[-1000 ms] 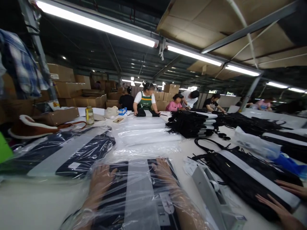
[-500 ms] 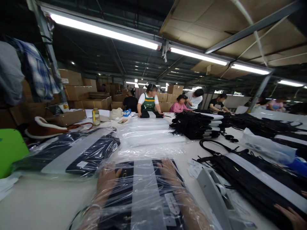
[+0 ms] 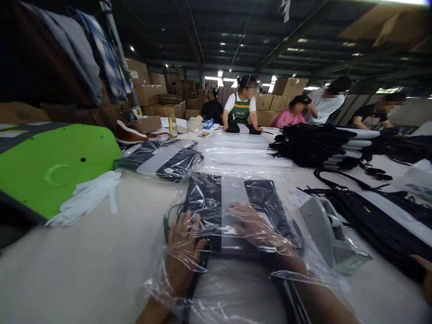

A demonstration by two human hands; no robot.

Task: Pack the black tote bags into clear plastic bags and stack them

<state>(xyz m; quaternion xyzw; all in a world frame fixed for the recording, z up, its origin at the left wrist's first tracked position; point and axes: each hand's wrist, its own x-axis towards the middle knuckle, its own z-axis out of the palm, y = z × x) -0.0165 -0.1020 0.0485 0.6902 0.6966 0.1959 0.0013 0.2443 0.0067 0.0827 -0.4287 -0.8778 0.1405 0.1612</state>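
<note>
A black handbag (image 3: pixel 204 191) with a pale strip (image 3: pixel 233 191) around its middle lies flat in front of me inside a clear plastic bag (image 3: pixel 158 281). Both my arms reach in through the plastic. My left hand (image 3: pixel 185 238) rests on the handbag's near left edge, fingers stretched out. Over the strip and toward the right, my right hand (image 3: pixel 253 222) lies with fingers spread, slightly blurred. Dark handles trail from the handbag toward me between my forearms.
Left of me are a green machine panel (image 3: pixel 60 166) and white gloves (image 3: pixel 89 198). Another wrapped bag (image 3: pixel 162 159) lies beyond. A grey tape dispenser (image 3: pixel 324 234) and a black bag (image 3: pixel 367 216) stand right, a co-worker's hand (image 3: pixel 423 265) beside it. Piled black bags (image 3: pixel 313 144) sit behind.
The view has swung left and down. The handbag lies farther from me inside the plastic, and my hands have shifted from its far part to its near part, where the handles now show.
</note>
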